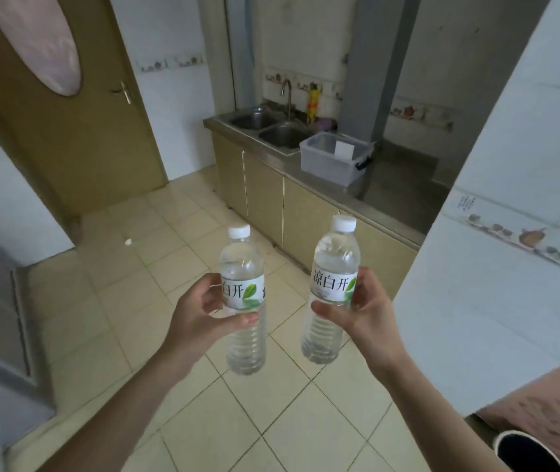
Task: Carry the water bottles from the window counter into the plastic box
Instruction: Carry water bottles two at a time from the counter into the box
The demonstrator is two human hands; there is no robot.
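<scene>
I have one water bottle in each hand: the left hand is wrapped round the label of the left bottle, the right hand pinches the right bottle at its label, both upright with caps on. The plastic box sits open on the counter just beside the sink, well ahead of the bottles across the tiled floor (nothing I can see lies in it, bar a white label). I'd walk steadily, keep both bottles upright and apart, then lower them one at a time over the rim so neither knocks the box wall
</scene>
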